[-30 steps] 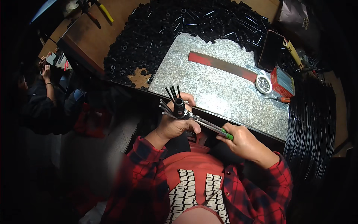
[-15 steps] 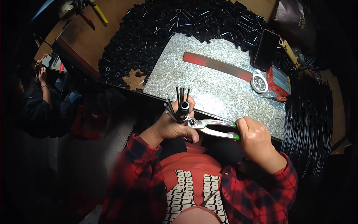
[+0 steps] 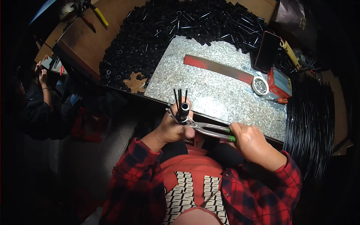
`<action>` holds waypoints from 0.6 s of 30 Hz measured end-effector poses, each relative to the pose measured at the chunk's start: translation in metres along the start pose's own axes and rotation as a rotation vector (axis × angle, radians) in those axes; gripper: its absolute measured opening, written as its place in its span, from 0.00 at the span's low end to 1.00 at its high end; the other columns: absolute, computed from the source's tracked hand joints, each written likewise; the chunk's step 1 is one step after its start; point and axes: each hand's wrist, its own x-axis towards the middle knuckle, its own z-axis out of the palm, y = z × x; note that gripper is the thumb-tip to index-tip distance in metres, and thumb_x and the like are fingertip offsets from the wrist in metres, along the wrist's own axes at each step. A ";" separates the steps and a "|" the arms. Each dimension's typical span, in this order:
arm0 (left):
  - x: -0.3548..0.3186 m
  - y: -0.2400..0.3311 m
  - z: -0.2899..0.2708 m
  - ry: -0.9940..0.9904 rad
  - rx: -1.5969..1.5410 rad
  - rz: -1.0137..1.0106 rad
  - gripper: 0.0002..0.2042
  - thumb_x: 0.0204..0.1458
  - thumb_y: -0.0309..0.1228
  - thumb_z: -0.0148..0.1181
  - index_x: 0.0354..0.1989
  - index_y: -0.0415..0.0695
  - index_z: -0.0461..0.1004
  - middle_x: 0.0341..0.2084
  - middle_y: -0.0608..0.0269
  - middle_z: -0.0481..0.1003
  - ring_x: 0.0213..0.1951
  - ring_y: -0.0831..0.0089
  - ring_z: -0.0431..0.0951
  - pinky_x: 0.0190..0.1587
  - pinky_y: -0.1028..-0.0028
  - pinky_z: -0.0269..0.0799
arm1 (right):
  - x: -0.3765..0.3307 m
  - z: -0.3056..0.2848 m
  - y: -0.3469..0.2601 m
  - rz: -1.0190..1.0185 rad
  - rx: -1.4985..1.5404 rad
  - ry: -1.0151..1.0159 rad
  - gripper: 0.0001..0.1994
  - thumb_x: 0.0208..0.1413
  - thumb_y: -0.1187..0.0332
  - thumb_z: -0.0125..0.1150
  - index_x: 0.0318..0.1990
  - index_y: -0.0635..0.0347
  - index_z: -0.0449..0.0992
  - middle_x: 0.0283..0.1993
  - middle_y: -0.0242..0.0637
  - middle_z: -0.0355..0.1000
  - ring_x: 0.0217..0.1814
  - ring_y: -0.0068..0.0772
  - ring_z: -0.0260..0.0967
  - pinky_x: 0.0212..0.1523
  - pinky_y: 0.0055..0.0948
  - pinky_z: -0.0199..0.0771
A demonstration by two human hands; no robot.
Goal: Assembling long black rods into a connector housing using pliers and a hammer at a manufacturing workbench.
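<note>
My left hand (image 3: 171, 129) is closed around a black tubular part (image 3: 184, 108) with a pale ring at its open end. Several thin black rods (image 3: 179, 96) stick out from around it. A bit of thin light wire (image 3: 190, 120) shows at its side. My right hand (image 3: 249, 140) grips a pair of steel pincers (image 3: 212, 129) by the green-tipped handles. The jaws meet the wire beside the tube, close to my left thumb; their exact bite is blurred. Both hands are above my lap, at the near edge of the table.
A speckled board (image 3: 168, 80) holds a long red-brown strip (image 3: 217, 68) and a small round white dish (image 3: 260, 86). A red box (image 3: 279, 84) and a screwdriver (image 3: 277, 100) lie right. Black parts (image 3: 138, 45) are heaped behind; black rods (image 3: 309, 127) bundle far right. Another person's hand (image 3: 43, 77) shows left.
My right hand and the pincers' handles have shifted left and slightly down, toward my left hand. The tube and rods have turned a little in my left hand.
</note>
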 end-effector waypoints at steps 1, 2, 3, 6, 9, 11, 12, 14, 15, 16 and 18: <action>0.001 0.001 0.003 0.046 -0.031 0.025 0.38 0.31 0.61 0.72 0.36 0.48 0.54 0.17 0.74 0.61 0.20 0.87 0.59 0.23 0.84 0.53 | 0.002 -0.001 -0.001 0.010 0.143 -0.045 0.18 0.53 0.58 0.62 0.33 0.65 0.65 0.24 0.49 0.69 0.25 0.53 0.71 0.26 0.44 0.71; 0.000 0.006 0.004 0.042 -0.044 0.044 0.38 0.32 0.63 0.68 0.36 0.48 0.55 0.18 0.74 0.61 0.21 0.86 0.60 0.24 0.83 0.55 | 0.002 -0.002 -0.002 0.018 0.286 -0.089 0.19 0.54 0.56 0.62 0.35 0.66 0.65 0.24 0.52 0.70 0.27 0.56 0.71 0.26 0.45 0.72; -0.001 0.011 0.007 0.069 -0.043 0.051 0.36 0.33 0.63 0.68 0.35 0.48 0.56 0.17 0.74 0.61 0.20 0.85 0.60 0.24 0.82 0.56 | 0.002 -0.002 -0.001 0.016 0.287 -0.085 0.19 0.54 0.56 0.62 0.35 0.66 0.65 0.24 0.52 0.70 0.27 0.56 0.71 0.26 0.45 0.72; -0.003 0.019 0.002 0.046 -0.070 0.080 0.31 0.38 0.60 0.66 0.33 0.47 0.59 0.15 0.73 0.61 0.18 0.83 0.59 0.23 0.80 0.58 | -0.004 0.000 -0.003 0.261 0.594 -0.068 0.19 0.53 0.64 0.66 0.42 0.62 0.61 0.22 0.44 0.66 0.23 0.45 0.66 0.27 0.35 0.66; -0.002 0.022 -0.003 0.016 -0.104 0.124 0.28 0.41 0.57 0.66 0.31 0.47 0.60 0.14 0.72 0.61 0.16 0.81 0.61 0.23 0.78 0.59 | -0.010 0.008 0.003 0.293 0.592 0.068 0.18 0.55 0.67 0.64 0.41 0.61 0.58 0.22 0.40 0.65 0.23 0.34 0.65 0.27 0.31 0.65; -0.002 0.023 -0.003 0.011 -0.107 0.136 0.27 0.41 0.56 0.67 0.31 0.47 0.60 0.14 0.72 0.61 0.16 0.81 0.61 0.23 0.78 0.60 | -0.012 0.008 0.004 0.335 0.631 0.127 0.17 0.55 0.68 0.63 0.40 0.61 0.58 0.23 0.39 0.66 0.23 0.32 0.66 0.27 0.31 0.65; -0.004 0.022 -0.004 0.008 -0.136 0.120 0.27 0.41 0.54 0.68 0.29 0.47 0.60 0.16 0.72 0.62 0.18 0.81 0.62 0.24 0.78 0.60 | -0.012 0.008 0.004 0.358 0.680 0.162 0.16 0.55 0.69 0.63 0.38 0.60 0.58 0.23 0.38 0.67 0.24 0.30 0.67 0.27 0.29 0.66; -0.005 0.022 -0.003 0.003 -0.165 0.104 0.26 0.40 0.52 0.69 0.28 0.47 0.60 0.17 0.71 0.62 0.19 0.81 0.62 0.25 0.78 0.61 | -0.013 0.008 0.004 0.404 0.775 0.235 0.14 0.55 0.72 0.62 0.34 0.59 0.58 0.23 0.35 0.68 0.25 0.27 0.68 0.28 0.24 0.67; -0.006 0.024 -0.002 -0.002 -0.193 0.072 0.25 0.39 0.50 0.70 0.28 0.48 0.60 0.17 0.72 0.62 0.19 0.82 0.62 0.25 0.78 0.61 | -0.013 0.008 0.007 0.354 0.697 0.256 0.15 0.52 0.75 0.64 0.30 0.59 0.58 0.25 0.36 0.68 0.26 0.25 0.68 0.28 0.24 0.67; -0.008 0.025 -0.001 -0.007 -0.221 0.041 0.25 0.39 0.49 0.72 0.27 0.48 0.60 0.17 0.73 0.62 0.20 0.82 0.62 0.25 0.78 0.61 | -0.011 0.006 0.011 0.353 0.699 0.256 0.15 0.52 0.75 0.64 0.30 0.59 0.58 0.25 0.36 0.68 0.26 0.25 0.68 0.28 0.24 0.67; -0.010 0.026 0.004 0.028 -0.220 0.015 0.25 0.37 0.45 0.74 0.27 0.48 0.60 0.16 0.74 0.62 0.20 0.83 0.62 0.24 0.79 0.60 | -0.006 0.003 0.017 0.083 0.497 0.400 0.17 0.46 0.78 0.67 0.29 0.60 0.59 0.28 0.38 0.68 0.27 0.28 0.69 0.28 0.24 0.67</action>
